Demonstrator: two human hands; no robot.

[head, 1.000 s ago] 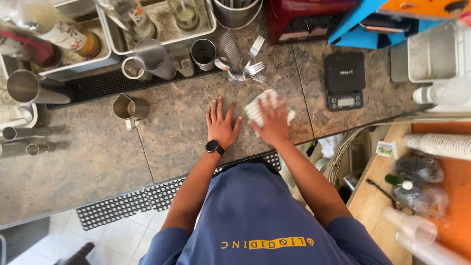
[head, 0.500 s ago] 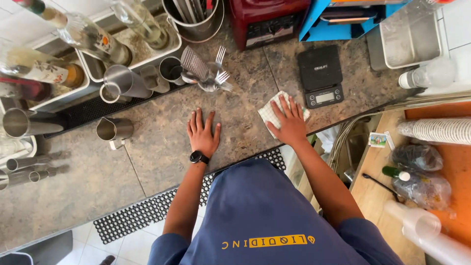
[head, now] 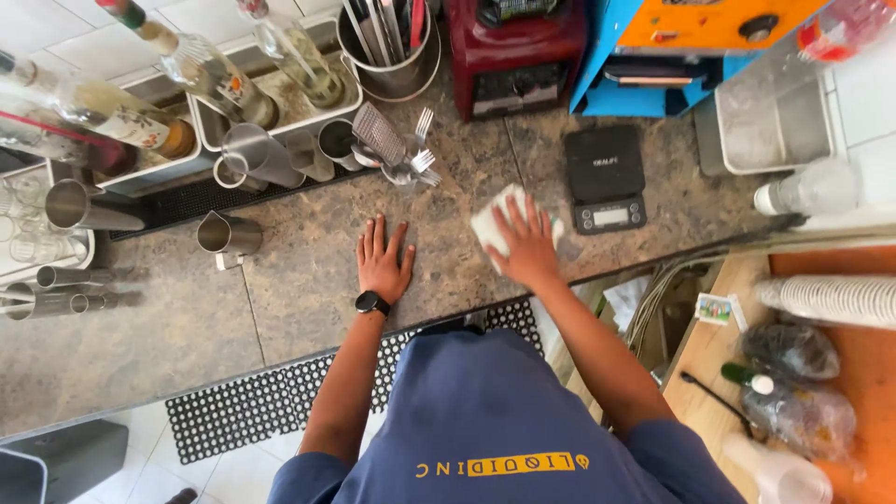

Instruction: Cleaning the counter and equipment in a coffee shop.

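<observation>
Mid-frame, our right hand [head: 527, 245] presses a white cloth [head: 493, 224] flat, fingers spread, just left of the black scale [head: 605, 177]. Our left hand [head: 383, 259] rests splayed, empty, on the counter [head: 280, 289]; wiping looks underway, stretches left unwiped.

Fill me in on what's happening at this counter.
A person in a blue shirt leans over a stone counter. The right hand presses flat on a white cloth, beside a black kitchen scale. The left hand, wearing a black watch, rests flat on the bare counter.

A café bar: steel jugs [head: 227, 235], syrup bottles [head: 210, 70], blender [head: 516, 51].
</observation>
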